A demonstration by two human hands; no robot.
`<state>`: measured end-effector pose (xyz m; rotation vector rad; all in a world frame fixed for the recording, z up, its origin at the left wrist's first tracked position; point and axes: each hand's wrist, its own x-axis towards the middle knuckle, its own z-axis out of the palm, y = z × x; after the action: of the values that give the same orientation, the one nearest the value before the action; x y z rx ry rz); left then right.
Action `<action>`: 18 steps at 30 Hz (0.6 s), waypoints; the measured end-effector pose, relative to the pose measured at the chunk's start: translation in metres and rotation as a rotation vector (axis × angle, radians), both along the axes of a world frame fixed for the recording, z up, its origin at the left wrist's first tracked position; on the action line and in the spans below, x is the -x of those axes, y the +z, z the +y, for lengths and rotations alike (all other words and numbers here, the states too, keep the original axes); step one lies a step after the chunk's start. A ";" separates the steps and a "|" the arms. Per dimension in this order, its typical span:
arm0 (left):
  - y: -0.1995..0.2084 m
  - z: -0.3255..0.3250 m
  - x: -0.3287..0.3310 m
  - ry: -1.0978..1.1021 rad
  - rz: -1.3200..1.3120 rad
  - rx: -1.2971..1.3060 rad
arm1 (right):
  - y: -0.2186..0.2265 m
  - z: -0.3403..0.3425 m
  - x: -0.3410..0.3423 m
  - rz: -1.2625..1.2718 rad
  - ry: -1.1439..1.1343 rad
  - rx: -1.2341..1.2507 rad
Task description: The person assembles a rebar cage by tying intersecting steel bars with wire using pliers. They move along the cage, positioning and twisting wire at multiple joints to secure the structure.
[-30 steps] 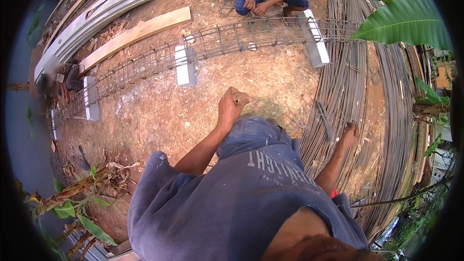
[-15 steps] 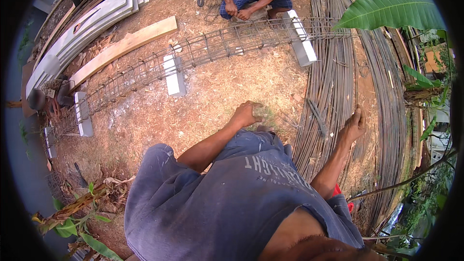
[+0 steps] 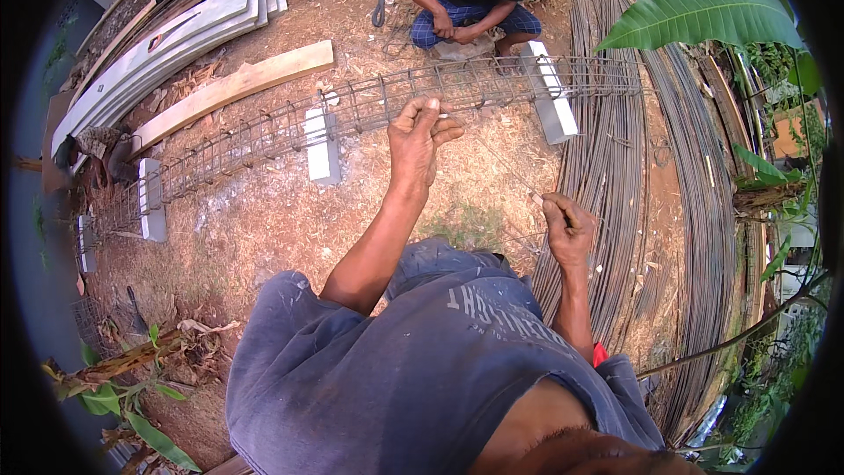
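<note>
Two hands stretching a thin tie wire (image 3: pixel 492 163) above bare earth, beside a long rebar cage (image 3: pixel 387 105) on pale concrete blocks (image 3: pixel 322 145).

From the left: stacked grey slabs (image 3: pixel 158 53) and a wooden plank (image 3: pixel 233 88), then the cage. Left hand (image 3: pixel 420 136) raised before the cage, fingers (image 3: pixel 440 127) pinched together on the wire's upper end. Right hand (image 3: pixel 567 229) lower, fingers curled shut around the other end, next to bundled steel rods (image 3: pixel 651 193). Wire taut between both, touching neither cage nor ground. Best kept straight under even tension, judging by the grip, to avoid kinks. Beyond, a crouching co-worker (image 3: pixel 470 0).
</note>
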<state>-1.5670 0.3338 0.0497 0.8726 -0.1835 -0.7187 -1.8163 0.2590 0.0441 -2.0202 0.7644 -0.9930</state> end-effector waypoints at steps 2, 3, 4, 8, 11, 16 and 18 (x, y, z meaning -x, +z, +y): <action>0.004 0.002 -0.006 0.051 0.035 0.038 | 0.003 -0.003 0.001 0.017 0.013 0.037; 0.009 0.002 -0.009 0.058 0.047 0.050 | 0.005 -0.005 -0.001 -0.002 0.017 0.043; 0.014 0.002 -0.011 0.082 0.052 0.072 | 0.007 -0.008 -0.004 -0.026 0.021 0.050; 0.052 -0.007 -0.016 0.169 0.099 0.220 | 0.047 -0.033 -0.024 -0.053 -0.009 0.215; 0.070 -0.009 -0.031 0.121 0.109 0.355 | 0.085 -0.048 -0.040 -0.110 0.000 0.283; 0.089 0.007 -0.073 0.275 -0.069 0.307 | 0.092 -0.063 -0.032 -0.022 0.129 0.386; 0.093 0.011 -0.081 0.323 -0.097 0.311 | 0.086 -0.062 -0.028 -0.036 0.151 0.401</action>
<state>-1.4861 0.3452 0.1432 0.6196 -0.2282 -0.3342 -1.7887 0.1973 0.1299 -2.3511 0.4061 -1.1602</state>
